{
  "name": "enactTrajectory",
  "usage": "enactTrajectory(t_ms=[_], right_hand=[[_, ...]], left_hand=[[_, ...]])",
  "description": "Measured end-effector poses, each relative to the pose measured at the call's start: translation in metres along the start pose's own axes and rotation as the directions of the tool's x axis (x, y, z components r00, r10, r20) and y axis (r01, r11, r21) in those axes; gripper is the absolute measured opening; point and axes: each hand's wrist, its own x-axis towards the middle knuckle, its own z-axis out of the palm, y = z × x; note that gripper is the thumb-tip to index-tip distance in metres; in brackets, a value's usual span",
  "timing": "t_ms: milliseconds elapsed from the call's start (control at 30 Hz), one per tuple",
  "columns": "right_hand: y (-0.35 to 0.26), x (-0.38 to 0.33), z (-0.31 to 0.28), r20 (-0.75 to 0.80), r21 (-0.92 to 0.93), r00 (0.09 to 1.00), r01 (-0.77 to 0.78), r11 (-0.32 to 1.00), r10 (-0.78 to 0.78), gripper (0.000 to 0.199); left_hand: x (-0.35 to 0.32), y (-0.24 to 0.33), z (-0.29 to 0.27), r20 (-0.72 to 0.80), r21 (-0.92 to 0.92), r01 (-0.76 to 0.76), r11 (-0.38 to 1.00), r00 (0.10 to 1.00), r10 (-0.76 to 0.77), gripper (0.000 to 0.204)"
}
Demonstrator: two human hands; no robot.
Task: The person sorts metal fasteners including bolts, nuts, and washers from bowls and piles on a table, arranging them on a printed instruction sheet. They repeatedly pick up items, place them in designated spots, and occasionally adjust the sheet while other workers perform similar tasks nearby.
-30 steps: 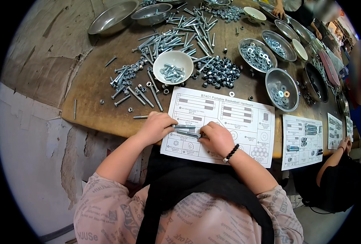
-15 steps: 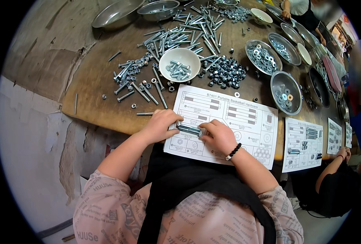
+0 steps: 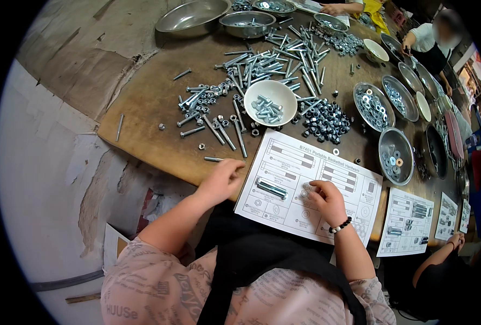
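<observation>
A printed parts sheet lies at the near edge of the wooden table. A silver bolt lies loose on its left half. My left hand rests at the sheet's left edge with fingers apart, holding nothing, just below a thin bolt on the wood. My right hand sits on the middle of the sheet, its fingers curled down beside a small round part. Whether they pinch it is hidden.
A white bowl of bolts, loose long bolts, a heap of dark nuts and several metal bowls of washers fill the table beyond. More sheets lie to the right. Other people work at the far right.
Both hands held the silver bolt on the sheet before. Now it lies free. My left hand has drawn back to the left edge and my right hand has shifted right.
</observation>
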Motion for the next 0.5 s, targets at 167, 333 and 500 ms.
enactTrajectory(t_ms=[167,333,500], right_hand=[[0.018,-0.003,-0.009,-0.087,0.091,0.994,-0.063,0.994,0.071,0.022],[0.025,-0.007,-0.008,-0.032,0.197,0.981,-0.179,0.964,0.189,0.021],[0.025,-0.005,-0.008,-0.115,0.069,0.985,-0.119,0.991,0.126,0.018]], left_hand=[[0.017,-0.012,-0.026,-0.23,0.195,0.083,0.977,0.972,-0.037,0.031],[0.023,-0.024,-0.042,-0.368,0.553,0.204,0.808,0.93,0.017,0.037],[0.032,-0.045,-0.054,-0.325,0.507,0.295,0.81,0.936,-0.137,0.021]])
